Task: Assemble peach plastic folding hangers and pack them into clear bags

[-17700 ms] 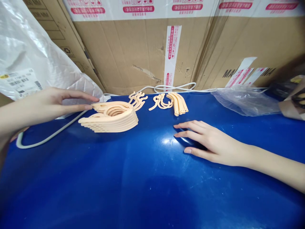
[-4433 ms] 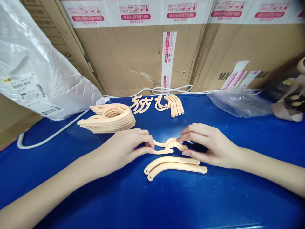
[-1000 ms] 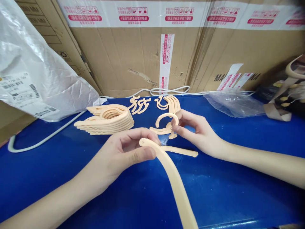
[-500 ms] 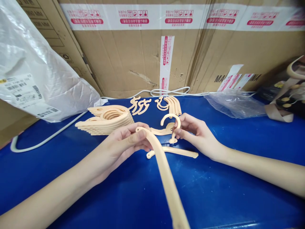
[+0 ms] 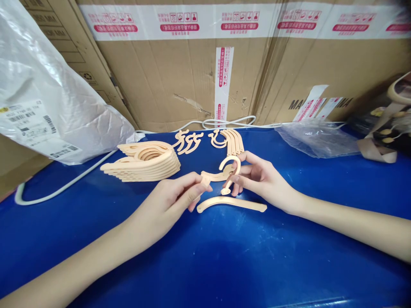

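Observation:
My left hand [image 5: 180, 192] pinches a cream plastic hanger arm [image 5: 205, 181]; only its end shows past the fingertips, and the rest is hidden by the hand. In my right hand [image 5: 261, 179] is a cream hanger hook [image 5: 238, 164], held by its stem with the curve up and the flat foot down. The foot is close to the arm's end but apart from it. Behind the hook lies another curved hanger piece [image 5: 213, 176], partly covered. A loose hanger arm [image 5: 231, 201] lies on the blue surface just below both hands.
Left of my hands is a stack of hanger pieces [image 5: 147, 164]. Farther back lie several small hooks [image 5: 191, 143] and several hanger arms [image 5: 236, 142]. A white cable [image 5: 229, 124] runs along cardboard boxes [image 5: 180, 77]. A silver bag [image 5: 58, 94] stands left, a clear plastic bag [image 5: 317, 139] right.
The hanger arm in my left hand has turned from pointing toward me to being mostly hidden behind the fingers. The hook has shifted slightly left and tilted, its foot nearer the left hand.

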The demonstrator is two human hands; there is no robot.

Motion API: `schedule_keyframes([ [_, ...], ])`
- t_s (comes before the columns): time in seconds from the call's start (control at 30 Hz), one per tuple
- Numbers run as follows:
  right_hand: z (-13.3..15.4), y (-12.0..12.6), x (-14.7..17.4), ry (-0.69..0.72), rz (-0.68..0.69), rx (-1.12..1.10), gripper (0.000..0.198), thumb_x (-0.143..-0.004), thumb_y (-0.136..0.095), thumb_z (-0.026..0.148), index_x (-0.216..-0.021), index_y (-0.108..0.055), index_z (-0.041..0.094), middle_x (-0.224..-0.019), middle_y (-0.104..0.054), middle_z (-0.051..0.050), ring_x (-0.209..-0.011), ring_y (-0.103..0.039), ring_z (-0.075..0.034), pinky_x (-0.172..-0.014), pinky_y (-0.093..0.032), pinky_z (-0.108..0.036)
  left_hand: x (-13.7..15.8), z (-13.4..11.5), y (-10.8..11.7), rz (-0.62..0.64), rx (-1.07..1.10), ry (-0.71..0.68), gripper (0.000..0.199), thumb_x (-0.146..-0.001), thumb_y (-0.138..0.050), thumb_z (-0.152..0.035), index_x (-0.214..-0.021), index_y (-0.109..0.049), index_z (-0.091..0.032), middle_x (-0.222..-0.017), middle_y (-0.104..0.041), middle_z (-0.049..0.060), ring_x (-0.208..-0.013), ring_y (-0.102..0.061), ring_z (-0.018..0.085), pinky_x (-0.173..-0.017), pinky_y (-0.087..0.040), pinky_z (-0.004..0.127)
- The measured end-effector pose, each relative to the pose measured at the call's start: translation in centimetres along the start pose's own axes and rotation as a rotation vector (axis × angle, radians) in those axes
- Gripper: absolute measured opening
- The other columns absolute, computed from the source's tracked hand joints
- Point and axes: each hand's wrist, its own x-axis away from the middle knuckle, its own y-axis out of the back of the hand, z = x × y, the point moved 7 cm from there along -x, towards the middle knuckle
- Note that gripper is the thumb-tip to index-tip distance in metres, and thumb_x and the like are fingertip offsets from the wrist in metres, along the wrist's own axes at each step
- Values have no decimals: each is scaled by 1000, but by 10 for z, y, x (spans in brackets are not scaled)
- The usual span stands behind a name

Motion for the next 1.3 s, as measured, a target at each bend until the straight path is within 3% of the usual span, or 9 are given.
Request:
schedule_keyframes([
  [0.13,-3,3,-1,-38,-38,-19,29,-85,-68,24,-98,-42,22,-80,-72,0,-66,-68,-12,-63,-55,-27,3,2,-7,-11,-342,-65,31,-101,-34,-38,-90,-58,-21,-70,-63,-4,-63,-59,12,-58,-37,22],
  [0.27,-4,4,-3,-60,-54,-19,32,-83,-70,25,-98,-42,23,-74,-70,2,-61,-66,-11,-61,-54,-27,4,2,-16,-19,-455,-131,28,-99,-36,-36,-83,-52,-21,-61,-56,-6,-51,-53,11,-51,-30,22],
  [0.43,-5,9,-5,-76,-83,-24,35,-80,-72,26,-100,-44,21,-73,-71,2,-56,-62,-10,-60,-51,-26,4,3,-21,14,-459,-172,15,-95,-40,-29,-88,-50,-21,-63,-52,-6,-51,-48,10,-51,-28,22],
  [0.53,-7,14,-6,-90,-107,-40,35,-81,-72,26,-105,-47,20,-71,-71,2,-56,-60,-9,-59,-50,-25,3,5,-21,37,-480,-155,20,-98,-37,-31,-92,-52,-21,-69,-55,-3,-58,-52,12,-54,-31,23],
  [0.63,-8,16,-7,-96,-120,-57,41,-80,-73,28,-112,-51,18,-75,-73,0,-55,-58,-9,-58,-49,-25,3,1,-19,34,-536,-222,27,-101,-34,-33,-94,-56,-19,-73,-58,-1,-66,-53,15,-58,-34,25],
  [0.73,-8,17,-7,-108,-114,-67,45,-79,-74,30,-116,-54,16,-77,-73,-2,-53,-58,-9,-57,-49,-25,3,-4,-19,10,-570,-311,27,-102,-33,-30,-102,-58,-18,-82,-63,1,-73,-52,17,-61,-36,26],
  [0.93,-5,16,-6,-101,-124,-78,43,-81,-72,27,-119,-55,16,-77,-74,-1,-57,-60,-8,-63,-50,-24,3,-4,-20,1,-540,-327,25,-103,-34,-29,-102,-57,-19,-87,-63,1,-78,-49,17,-63,-36,27],
  [1.1,-6,15,-6,-103,-105,-57,41,-82,-72,26,-118,-55,16,-76,-73,0,-62,-65,-10,-68,-51,-25,3,-5,-21,1,-504,-411,20,-103,-35,-25,-104,-55,-18,-91,-61,1,-80,-48,17,-69,-38,28],
  [1.3,-6,13,-6,-92,-87,-71,32,-80,-74,26,-104,-53,18,-79,-73,-2,-64,-66,-11,-66,-50,-25,6,-9,-22,-53,-540,-480,21,-103,-36,-24,-107,-54,-17,-93,-60,3,-83,-49,17,-73,-40,28],
])
